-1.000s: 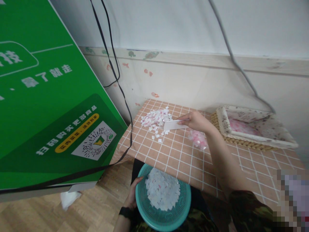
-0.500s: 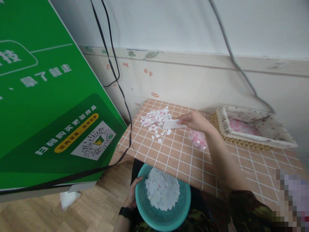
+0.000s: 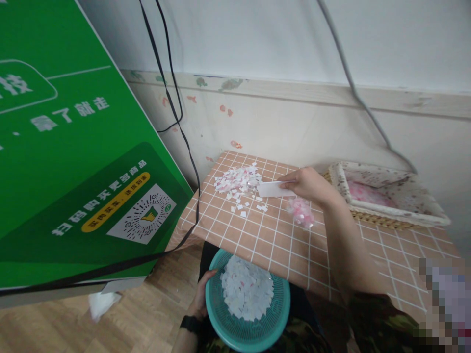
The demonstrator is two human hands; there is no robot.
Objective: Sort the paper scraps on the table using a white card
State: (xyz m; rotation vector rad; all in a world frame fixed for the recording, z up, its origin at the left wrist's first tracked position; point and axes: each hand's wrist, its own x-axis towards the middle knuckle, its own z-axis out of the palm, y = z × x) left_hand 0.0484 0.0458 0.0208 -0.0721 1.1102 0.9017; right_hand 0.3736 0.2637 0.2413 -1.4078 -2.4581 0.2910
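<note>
My right hand pinches the right end of a flat white card above the checked tabletop. Left of the card lies a loose heap of small white and pinkish paper squares, with several stray pieces in front of it. Just below my right hand rests a clump of pink and clear bits. At the table's near edge, my left hand grips the left rim of a green plastic basket. Many small white squares fill its middle. The fingers under the rim are hidden.
A wicker basket with a cloth lining and pink contents stands at the right by the wall. A large green sign leans in on the left, with a dark strap hanging past the table corner. A white bag-like object lies on the floor.
My right hand has moved a little to the right with the white card, away from the heap. A few squares before the heap have shifted. My left hand keeps its grip on the green basket.
</note>
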